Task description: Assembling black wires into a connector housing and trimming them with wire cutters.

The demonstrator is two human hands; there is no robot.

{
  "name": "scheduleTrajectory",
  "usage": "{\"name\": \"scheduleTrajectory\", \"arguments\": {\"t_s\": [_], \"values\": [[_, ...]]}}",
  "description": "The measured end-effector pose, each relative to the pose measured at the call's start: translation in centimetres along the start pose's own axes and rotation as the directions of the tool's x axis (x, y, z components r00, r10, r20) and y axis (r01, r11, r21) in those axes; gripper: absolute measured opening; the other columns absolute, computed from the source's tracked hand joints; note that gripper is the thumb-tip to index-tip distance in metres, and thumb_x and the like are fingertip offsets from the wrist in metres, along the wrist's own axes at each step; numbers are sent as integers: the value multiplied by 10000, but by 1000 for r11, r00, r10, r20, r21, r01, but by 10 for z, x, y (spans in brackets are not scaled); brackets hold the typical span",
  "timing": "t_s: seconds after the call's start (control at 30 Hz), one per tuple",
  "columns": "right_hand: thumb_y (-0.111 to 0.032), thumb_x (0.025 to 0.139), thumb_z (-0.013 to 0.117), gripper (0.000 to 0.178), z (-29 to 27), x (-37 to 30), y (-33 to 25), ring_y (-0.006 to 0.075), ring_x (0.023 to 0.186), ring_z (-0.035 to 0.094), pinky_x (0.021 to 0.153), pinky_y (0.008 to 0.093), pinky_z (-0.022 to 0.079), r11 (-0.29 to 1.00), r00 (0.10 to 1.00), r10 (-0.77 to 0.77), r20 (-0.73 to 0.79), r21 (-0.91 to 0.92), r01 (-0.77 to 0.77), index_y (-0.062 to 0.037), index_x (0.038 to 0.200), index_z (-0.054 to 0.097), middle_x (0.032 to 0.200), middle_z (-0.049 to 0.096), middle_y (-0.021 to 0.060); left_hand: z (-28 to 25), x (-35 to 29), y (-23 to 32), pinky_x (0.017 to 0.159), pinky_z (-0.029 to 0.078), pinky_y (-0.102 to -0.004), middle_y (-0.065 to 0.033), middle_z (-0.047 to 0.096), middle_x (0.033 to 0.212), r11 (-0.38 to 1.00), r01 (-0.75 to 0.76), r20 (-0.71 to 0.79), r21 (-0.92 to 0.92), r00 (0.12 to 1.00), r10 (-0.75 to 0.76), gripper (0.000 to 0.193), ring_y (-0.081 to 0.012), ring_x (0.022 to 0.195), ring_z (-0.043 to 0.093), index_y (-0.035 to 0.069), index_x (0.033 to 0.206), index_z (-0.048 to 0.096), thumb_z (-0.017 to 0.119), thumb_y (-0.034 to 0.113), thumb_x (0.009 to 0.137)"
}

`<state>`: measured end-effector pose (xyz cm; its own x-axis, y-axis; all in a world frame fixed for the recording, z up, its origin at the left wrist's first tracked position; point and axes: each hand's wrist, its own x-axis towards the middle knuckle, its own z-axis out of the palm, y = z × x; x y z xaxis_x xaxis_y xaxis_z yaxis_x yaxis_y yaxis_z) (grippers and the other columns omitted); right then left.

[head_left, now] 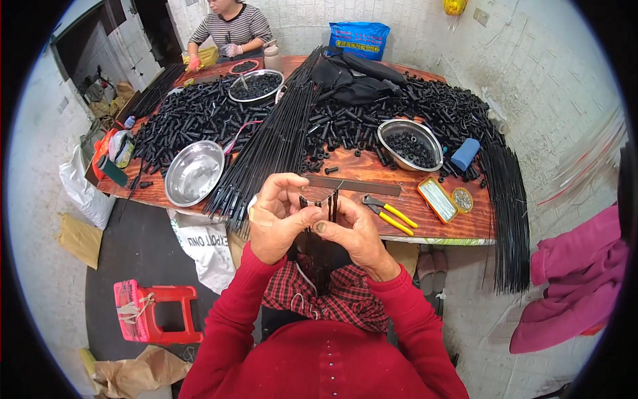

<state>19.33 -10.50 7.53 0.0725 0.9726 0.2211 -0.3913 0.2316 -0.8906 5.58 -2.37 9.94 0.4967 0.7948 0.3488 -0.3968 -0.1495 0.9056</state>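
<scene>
Close together above my lap, at the table's front edge, my left hand [274, 216] and my right hand [355, 233] are both closed on several thin black rods [334, 206]. The rods stand roughly upright between thumbs and fingers, and dark lengths hang down below. A fine wire or thread seems to run between the fingertips, too small to make out well. A bandage [263, 217] covers part of my left hand. Just beyond lies a flat dark metal bar [359, 185]. Yellow-handled pliers [389, 214] lie right of my right hand.
Black tubular parts [193, 116] heap across the wooden table [345, 159], with long black rods [272, 146] over them. Metal bowls [195, 174] [410, 144], an open tin [437, 199] and a blue block [465, 153] stand around. A red stool [159, 312] is lower left; another person [229, 30] sits opposite.
</scene>
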Motion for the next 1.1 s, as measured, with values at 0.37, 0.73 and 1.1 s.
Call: {"name": "scheduleTrajectory", "arguments": {"t_s": [0.37,0.73,1.1], "values": [[-160,904,661,228,12,-30,-6,63,859,485,763,221,423,998,998,11,54,-67,-7,-23,1025,525,936,519,-12,-5,-21,16,631,386,-210,-18,573,787,962,-229,199,151,960,197,237,-85,689,498,57,890,641,776,-16,709],[-156,882,690,203,16,-40,-5,27,675,382,583,202,343,983,997,-72,-31,-171,66,-14,962,568,766,463,-61,-4,-19,17,617,400,-236,-41,586,751,977,-209,246,49,950,191,232,-119,678,528,47,829,644,806,-8,673],[-193,865,713,234,-11,-46,-5,32,640,372,555,213,325,976,994,-100,-41,-200,89,-16,931,574,733,460,-46,-21,45,-8,646,477,-240,-96,667,808,997,40,556,60,829,-67,121,-161,698,627,7,966,646,570,77,902]]}}
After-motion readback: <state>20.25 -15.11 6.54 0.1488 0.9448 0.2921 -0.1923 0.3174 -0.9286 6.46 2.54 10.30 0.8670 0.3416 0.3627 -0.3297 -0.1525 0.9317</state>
